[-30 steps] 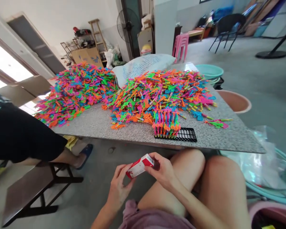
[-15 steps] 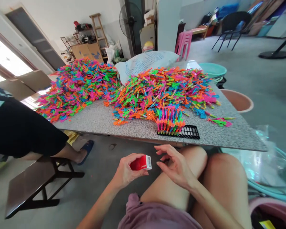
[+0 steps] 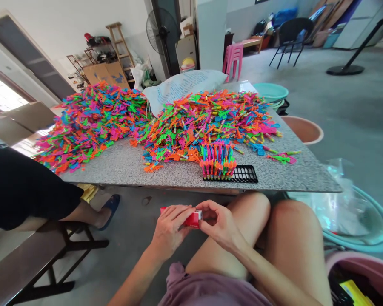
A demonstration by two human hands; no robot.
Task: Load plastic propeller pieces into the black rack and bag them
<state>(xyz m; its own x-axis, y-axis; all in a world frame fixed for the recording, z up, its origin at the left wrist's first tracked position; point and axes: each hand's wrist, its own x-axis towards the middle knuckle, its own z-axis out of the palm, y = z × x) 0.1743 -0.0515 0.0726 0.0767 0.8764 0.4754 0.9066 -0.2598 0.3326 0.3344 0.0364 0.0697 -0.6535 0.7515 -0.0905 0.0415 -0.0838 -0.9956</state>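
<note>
Red box point(image 3: 192, 220), white-ended, is gripped by the left hand point(image 3: 169, 229) and right hand point(image 3: 222, 225).

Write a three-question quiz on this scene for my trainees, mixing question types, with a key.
1. True or false: a white sack lies behind the right-hand heap of colourful pieces.

2. Multiple choice: seen by the camera, which part of the black rack holds upright pieces?
A) The left part
B) Only the right end
C) The whole rack

3. Short answer: which hand is wrapped around the red box?

Key:
1. True.
2. A.
3. The left hand; the right hand is at the box's end.
</note>
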